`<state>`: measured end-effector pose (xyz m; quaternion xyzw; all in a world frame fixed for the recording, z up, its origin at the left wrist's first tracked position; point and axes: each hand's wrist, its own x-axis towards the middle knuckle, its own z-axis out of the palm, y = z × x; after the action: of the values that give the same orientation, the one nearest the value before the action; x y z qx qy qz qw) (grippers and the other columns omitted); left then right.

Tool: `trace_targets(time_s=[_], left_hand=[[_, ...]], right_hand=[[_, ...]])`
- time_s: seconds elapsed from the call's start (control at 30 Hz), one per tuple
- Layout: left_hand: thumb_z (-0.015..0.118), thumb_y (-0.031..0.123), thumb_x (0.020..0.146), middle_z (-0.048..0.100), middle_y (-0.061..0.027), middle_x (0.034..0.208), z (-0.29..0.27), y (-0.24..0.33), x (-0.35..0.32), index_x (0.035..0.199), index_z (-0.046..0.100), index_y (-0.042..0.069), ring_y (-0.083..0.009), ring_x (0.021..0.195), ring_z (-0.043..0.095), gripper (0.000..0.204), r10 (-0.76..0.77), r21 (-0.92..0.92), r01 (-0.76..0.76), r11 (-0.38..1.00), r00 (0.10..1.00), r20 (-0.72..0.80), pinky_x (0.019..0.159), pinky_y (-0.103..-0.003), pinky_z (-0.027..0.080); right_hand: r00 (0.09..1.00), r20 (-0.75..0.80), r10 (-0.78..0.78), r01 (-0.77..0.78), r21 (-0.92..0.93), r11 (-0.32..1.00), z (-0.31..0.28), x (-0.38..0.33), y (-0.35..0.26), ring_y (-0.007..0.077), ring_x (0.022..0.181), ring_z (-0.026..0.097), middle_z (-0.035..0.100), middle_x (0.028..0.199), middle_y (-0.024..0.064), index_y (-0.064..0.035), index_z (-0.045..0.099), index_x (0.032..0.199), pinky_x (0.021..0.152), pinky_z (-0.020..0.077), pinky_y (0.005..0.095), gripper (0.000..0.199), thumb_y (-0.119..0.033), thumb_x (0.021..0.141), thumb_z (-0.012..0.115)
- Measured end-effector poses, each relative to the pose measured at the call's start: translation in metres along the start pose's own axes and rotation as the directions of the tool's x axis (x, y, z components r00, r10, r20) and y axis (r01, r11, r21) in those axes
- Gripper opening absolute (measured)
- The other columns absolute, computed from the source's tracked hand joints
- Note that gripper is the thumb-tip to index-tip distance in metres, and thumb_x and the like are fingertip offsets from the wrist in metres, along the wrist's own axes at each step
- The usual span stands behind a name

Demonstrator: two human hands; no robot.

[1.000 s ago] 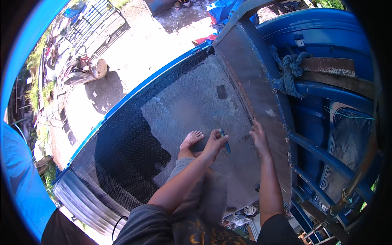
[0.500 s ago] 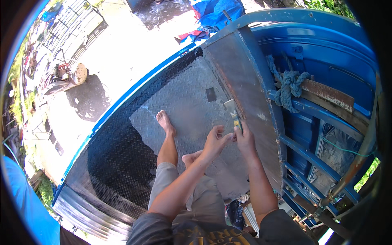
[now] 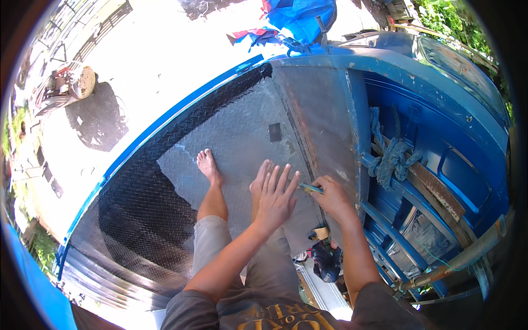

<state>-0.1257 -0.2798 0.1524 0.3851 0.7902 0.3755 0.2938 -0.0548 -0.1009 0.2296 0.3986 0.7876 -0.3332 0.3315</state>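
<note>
My right hand (image 3: 334,199) is closed around the green-blue handle of a paintbrush (image 3: 309,188), held low over the right side of the metal deck. The brush's far end points toward my left hand (image 3: 275,204), whose spread fingers partly hide it. That left hand is open, palm down, and I cannot tell whether it touches the bristles. Below lies a grey diamond-plate floor (image 3: 234,132). Glossy black paint (image 3: 143,192) covers its left part and runs in a strip along the far left edge. My bare feet stand on the grey part.
A blue rim (image 3: 148,129) edges the deck on the left. Blue rails with a knotted rope (image 3: 395,162) and a rusty pipe (image 3: 467,253) stand at right. Beyond the far end lies a blue tarp (image 3: 305,19); a machine (image 3: 69,85) sits on the ground at left.
My left hand has opened and stretched its fingers. The paintbrush has tipped from pointing away to pointing left, toward that hand. One foot shows more, and the view has shifted.
</note>
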Motion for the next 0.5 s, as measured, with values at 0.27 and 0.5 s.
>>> trace_targets(time_s=[0.27,0.5], left_hand=[[0.075,0.024,0.088,0.067,-0.0191,0.13,0.03,-0.024,0.058,0.134,0.062,0.008,-0.0388,0.146,0.04,0.05,-0.235,-0.144,0.214,0.966,0.961,-0.145,0.121,-0.053,0.03],[0.082,0.008,0.081,0.029,-0.0372,0.159,0.043,-0.02,0.082,0.137,0.057,-0.003,-0.0476,0.148,0.036,0.062,-0.519,-0.592,0.34,0.731,0.84,-0.159,0.12,-0.05,0.034]], right_hand=[[0.982,0.037,-0.187,0.138,0.538,0.831,-0.028,0.081,-0.044,0.0127,0.089,0.064,0.067,0.094,0.0066,-0.0011,0.066,0.107,0.082,0.0527,0.0331,0.025,-0.025,0.099,0.068],[0.948,-0.1,-0.304,0.285,0.693,0.663,-0.024,0.168,-0.064,0.0114,0.07,0.059,0.061,0.082,0.0038,-0.0051,0.058,0.1,0.071,0.0534,0.0297,0.037,-0.042,0.105,0.06]])
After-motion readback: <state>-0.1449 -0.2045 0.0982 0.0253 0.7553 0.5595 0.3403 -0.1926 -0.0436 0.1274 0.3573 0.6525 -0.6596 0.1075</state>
